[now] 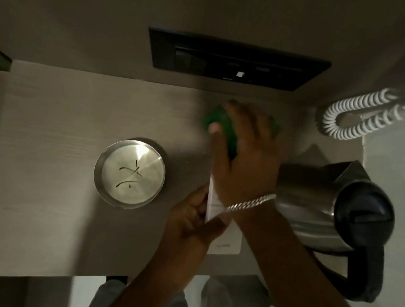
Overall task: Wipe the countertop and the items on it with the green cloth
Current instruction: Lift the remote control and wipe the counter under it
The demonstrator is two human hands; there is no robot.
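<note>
Green cloth, head view: bunched under right hand at countertop back edge, fingers clamped on it. Soft, light, bunch it & press flat w/ palm. Left hand pinches white card.

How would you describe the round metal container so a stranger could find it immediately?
Start at the black socket panel on the wall, then drop to the pale wooden countertop. The round metal container stands left of both hands, alone; unlike the tall steel kettle, it is low, with dark brush-stroke marks on its lid.
</note>
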